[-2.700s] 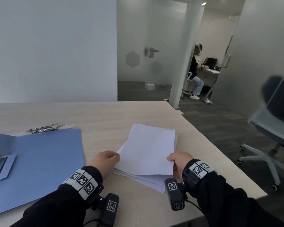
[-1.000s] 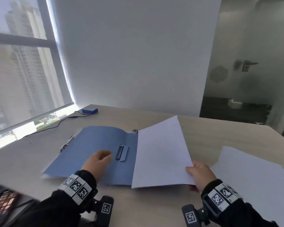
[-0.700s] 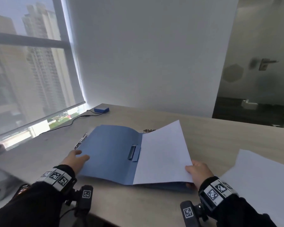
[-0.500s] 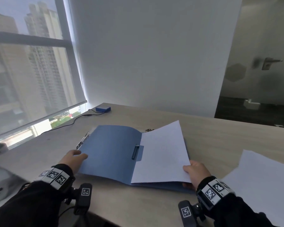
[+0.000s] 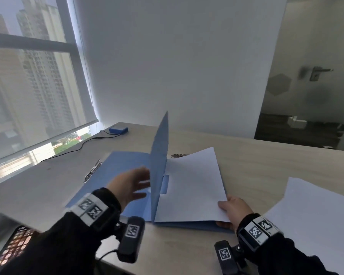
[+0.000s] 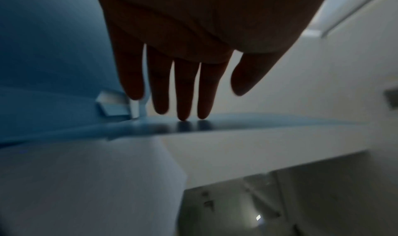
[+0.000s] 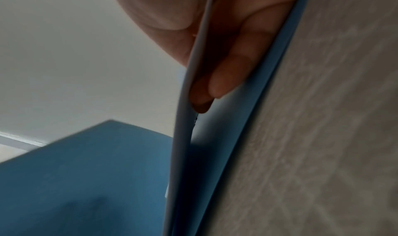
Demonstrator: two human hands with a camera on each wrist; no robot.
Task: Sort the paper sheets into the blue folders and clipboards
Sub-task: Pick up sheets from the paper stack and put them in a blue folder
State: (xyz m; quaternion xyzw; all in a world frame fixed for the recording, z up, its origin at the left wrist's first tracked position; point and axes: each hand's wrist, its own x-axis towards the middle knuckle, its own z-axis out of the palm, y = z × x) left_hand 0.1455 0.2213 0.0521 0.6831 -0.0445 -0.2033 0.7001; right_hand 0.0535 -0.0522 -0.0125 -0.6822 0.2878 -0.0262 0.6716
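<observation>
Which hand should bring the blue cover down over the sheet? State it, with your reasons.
Left. The left hand is open with straight fingers against the upright folder cover, ready to push it over. The right hand is busy pinching the paper sheet at its near right corner.

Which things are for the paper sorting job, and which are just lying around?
For the job:
blue card folder, cover standing up
white paper sheet in the folder
white paper stack
metal-clipped clipboard

Lying about:
small blue box
black cable
smartphone
</observation>
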